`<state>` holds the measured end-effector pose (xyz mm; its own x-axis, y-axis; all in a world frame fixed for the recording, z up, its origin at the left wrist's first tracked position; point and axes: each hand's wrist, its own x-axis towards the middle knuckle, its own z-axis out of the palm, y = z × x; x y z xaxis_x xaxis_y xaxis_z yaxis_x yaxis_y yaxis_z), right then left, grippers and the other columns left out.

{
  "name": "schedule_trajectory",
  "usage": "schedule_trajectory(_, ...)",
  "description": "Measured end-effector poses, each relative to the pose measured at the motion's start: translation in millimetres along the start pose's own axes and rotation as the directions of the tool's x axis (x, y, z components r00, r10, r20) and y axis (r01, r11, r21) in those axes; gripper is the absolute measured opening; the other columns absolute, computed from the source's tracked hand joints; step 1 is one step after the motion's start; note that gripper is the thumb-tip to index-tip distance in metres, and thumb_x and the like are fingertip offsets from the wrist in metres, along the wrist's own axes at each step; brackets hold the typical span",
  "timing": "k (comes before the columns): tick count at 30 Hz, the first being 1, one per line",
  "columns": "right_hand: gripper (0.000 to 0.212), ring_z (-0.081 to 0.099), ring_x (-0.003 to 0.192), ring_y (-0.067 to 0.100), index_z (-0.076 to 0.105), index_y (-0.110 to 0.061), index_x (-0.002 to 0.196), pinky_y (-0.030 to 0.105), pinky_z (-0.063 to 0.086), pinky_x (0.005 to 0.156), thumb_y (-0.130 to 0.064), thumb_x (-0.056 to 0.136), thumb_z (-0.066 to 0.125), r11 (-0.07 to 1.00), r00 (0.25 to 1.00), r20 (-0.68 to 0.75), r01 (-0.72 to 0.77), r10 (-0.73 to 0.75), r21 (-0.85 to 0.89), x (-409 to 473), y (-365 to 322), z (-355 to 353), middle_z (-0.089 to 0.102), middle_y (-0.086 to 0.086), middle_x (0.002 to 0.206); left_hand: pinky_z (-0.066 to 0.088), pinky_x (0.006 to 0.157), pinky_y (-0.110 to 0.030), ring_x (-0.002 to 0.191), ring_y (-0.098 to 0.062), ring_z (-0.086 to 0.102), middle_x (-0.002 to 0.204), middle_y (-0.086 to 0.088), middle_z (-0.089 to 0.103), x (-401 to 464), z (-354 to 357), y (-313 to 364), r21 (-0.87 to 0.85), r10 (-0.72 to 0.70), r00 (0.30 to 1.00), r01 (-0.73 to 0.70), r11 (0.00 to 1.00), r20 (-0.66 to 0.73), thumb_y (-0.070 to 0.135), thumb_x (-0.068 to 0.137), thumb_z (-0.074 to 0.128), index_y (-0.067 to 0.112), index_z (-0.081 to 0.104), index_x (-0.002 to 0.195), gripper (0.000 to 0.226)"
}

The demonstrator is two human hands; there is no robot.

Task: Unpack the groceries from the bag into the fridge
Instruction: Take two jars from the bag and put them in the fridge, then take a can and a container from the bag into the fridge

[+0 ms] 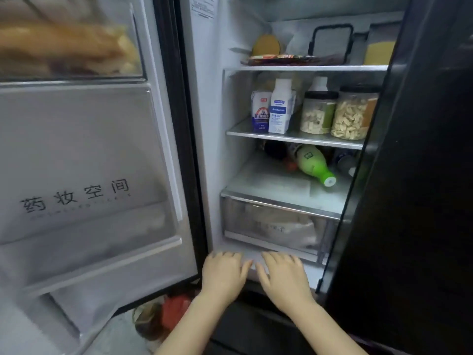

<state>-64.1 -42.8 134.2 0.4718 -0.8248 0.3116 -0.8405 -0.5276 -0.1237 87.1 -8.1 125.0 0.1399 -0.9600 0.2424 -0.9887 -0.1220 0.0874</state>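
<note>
The fridge stands open before me, its left door (84,162) swung wide. My left hand (224,274) and my right hand (284,278) lie side by side, palms down, fingers apart, on the bottom ledge of the fridge just under the clear drawer (276,224). Neither hand holds anything. The drawer is closed and shows pale bagged contents. Down on the floor by the door's lower corner sits the grocery bag (163,319), with red and brown items showing; my left forearm partly hides it.
The top shelf (307,68) carries flat packets and containers. The middle shelf holds two milk cartons (272,108) and two black-lidded jars (337,114). A green bottle (313,163) lies on its side above the drawer. The right door (414,175) is dark and near.
</note>
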Motion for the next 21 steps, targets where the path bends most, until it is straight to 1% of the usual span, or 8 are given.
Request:
schedule_trajectory(2,0.056,0.06,0.107,0.02,0.06,-0.02,0.119,0.04,0.039,0.099,-0.051,0.089,0.024,0.998,0.993,0.117,0.02,-0.026,0.057,-14,-7,10,0.068,-0.002,0.113,0.041,0.083,-0.032,0.099,-0.02,0.062,0.106,0.002,0.07,-23,11,-4,0.016,-0.025,0.998,0.024,1.0,0.063,0.053,0.096,0.026,0.025,0.066,0.108,0.05)
schedule_trajectory(4,0.051,0.056,0.111,0.022,0.054,-0.021,0.123,0.038,0.033,0.101,-0.052,0.093,0.027,0.998,0.981,0.186,0.045,-0.052,0.045,-27,-12,19,0.065,0.0,0.117,0.044,0.079,-0.032,0.099,-0.021,0.063,0.107,0.0,0.07,-43,20,-6,0.013,-0.066,0.987,0.065,0.998,0.146,0.054,0.097,0.028,0.024,0.065,0.111,0.05)
schedule_trajectory(8,0.047,0.059,0.104,0.022,0.057,-0.02,0.117,0.037,0.036,0.097,-0.05,0.094,0.03,0.994,0.962,0.252,0.092,-0.102,0.051,-49,-33,32,0.068,0.001,0.109,0.047,0.075,-0.032,0.096,-0.022,0.065,0.101,-0.004,0.07,-84,34,-21,-0.018,-0.183,0.935,0.198,0.98,0.304,0.053,0.096,0.03,0.021,0.065,0.103,0.048)
schedule_trajectory(10,0.046,0.061,0.101,0.024,0.058,-0.018,0.114,0.039,0.037,0.097,-0.049,0.094,0.03,0.992,0.947,0.293,0.118,-0.129,0.053,-59,-49,38,0.069,0.003,0.106,0.048,0.074,-0.032,0.098,-0.023,0.065,0.101,-0.003,0.07,-108,38,-33,-0.016,-0.238,0.91,0.259,0.966,0.338,0.053,0.095,0.033,0.02,0.065,0.1,0.046)
schedule_trajectory(14,0.043,0.061,0.101,0.029,0.058,-0.016,0.112,0.039,0.036,0.096,-0.046,0.094,0.033,0.978,0.9,0.381,0.192,-0.21,0.085,-86,-91,57,0.069,0.008,0.105,0.05,0.079,-0.032,0.101,-0.026,0.065,0.107,-0.006,0.069,-167,40,-63,0.008,-0.357,0.85,0.384,0.923,0.387,0.049,0.096,0.037,0.018,0.065,0.101,0.042)
schedule_trajectory(17,0.042,0.061,0.1,0.03,0.058,-0.015,0.113,0.04,0.036,0.095,-0.044,0.094,0.034,0.96,0.845,0.454,0.25,-0.281,0.128,-116,-133,76,0.069,0.009,0.106,0.049,0.084,-0.034,0.108,-0.029,0.062,0.115,-0.009,0.066,-228,38,-90,0.028,-0.44,0.785,0.477,0.879,0.435,0.045,0.097,0.038,0.015,0.063,0.107,0.04)
schedule_trajectory(19,0.042,0.062,0.101,0.03,0.055,-0.016,0.117,0.039,0.037,0.091,-0.044,0.094,0.034,0.939,0.798,0.498,0.316,-0.339,0.134,-139,-164,87,0.068,0.01,0.108,0.048,0.087,-0.036,0.113,-0.032,0.06,0.12,-0.013,0.064,-273,36,-108,0.064,-0.501,0.719,0.541,0.838,0.481,0.044,0.097,0.037,0.013,0.061,0.111,0.041)
schedule_trajectory(21,0.041,0.061,0.102,0.03,0.054,-0.016,0.117,0.037,0.037,0.088,-0.044,0.094,0.034,0.913,0.749,0.532,0.383,-0.396,0.141,-163,-195,94,0.067,0.011,0.11,0.047,0.089,-0.036,0.115,-0.034,0.058,0.122,-0.015,0.062,-317,32,-124,0.098,-0.563,0.648,0.607,0.788,0.514,0.044,0.098,0.035,0.01,0.06,0.114,0.045)
